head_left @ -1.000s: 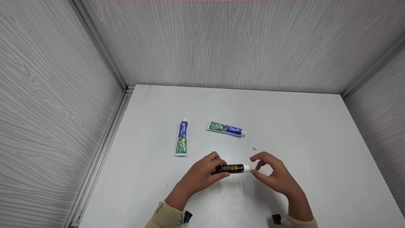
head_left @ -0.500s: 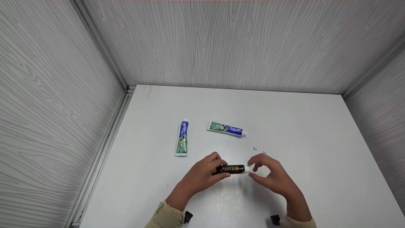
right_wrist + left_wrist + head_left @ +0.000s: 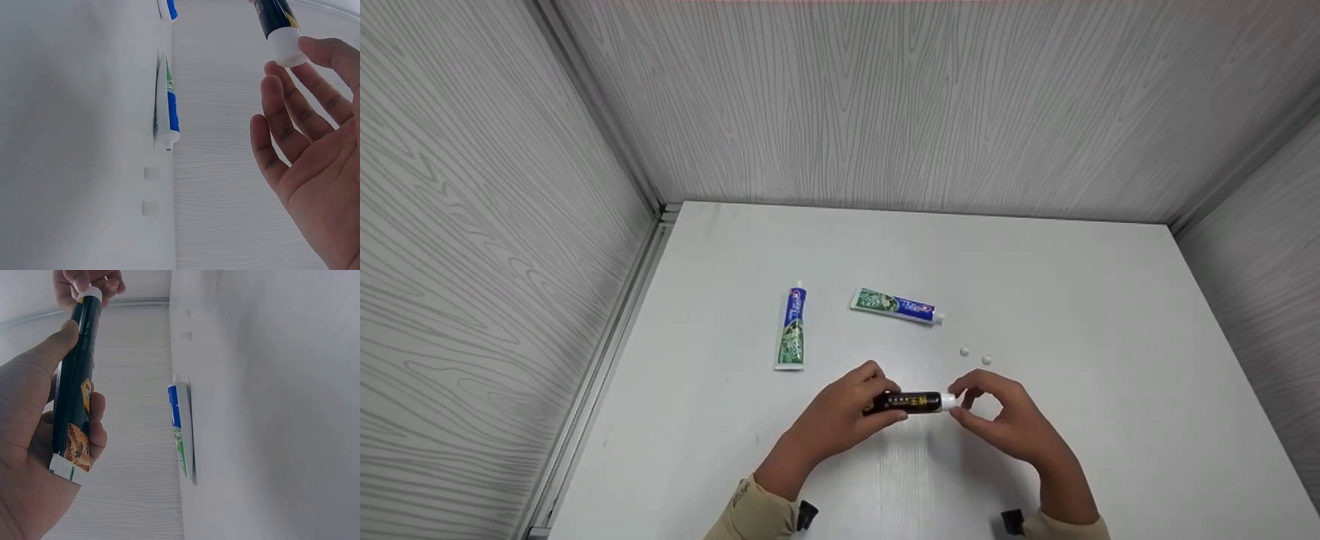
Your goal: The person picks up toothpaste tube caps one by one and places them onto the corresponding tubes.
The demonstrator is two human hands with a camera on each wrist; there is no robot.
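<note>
The black tube (image 3: 915,403) is raised above the table (image 3: 1110,315), roughly level, with its cap (image 3: 949,402) pointing right. The left hand (image 3: 836,412) grips the body of the black tube, thumb on the near side and fingers on the far side. The right hand (image 3: 1018,424) pinches the cap between thumb and fingertips; its other fingers are loosely bent. The step in hand appears to be working the cap.

Recommended procedure: hold the black tube steady with the left hand and let only the right hand turn. Center the pinch on the cap wall, in line with the black tube. Limit pressure on the body, since a soft tube may discharge paste. The pinch is near the cap's end; a shallow hold may slip.

Surroundings: the first tube (image 3: 791,328) lies left of and beyond the black tube, nozzle pointing away. The second tube (image 3: 894,305) lies beyond the black tube, nozzle pointing right. Two small white pieces (image 3: 964,351), probably caps, lie beyond the cap end of the black tube, near the right hand. Nothing obstructs the cap; a wide sweep of the fingers could knock the pieces.
</note>
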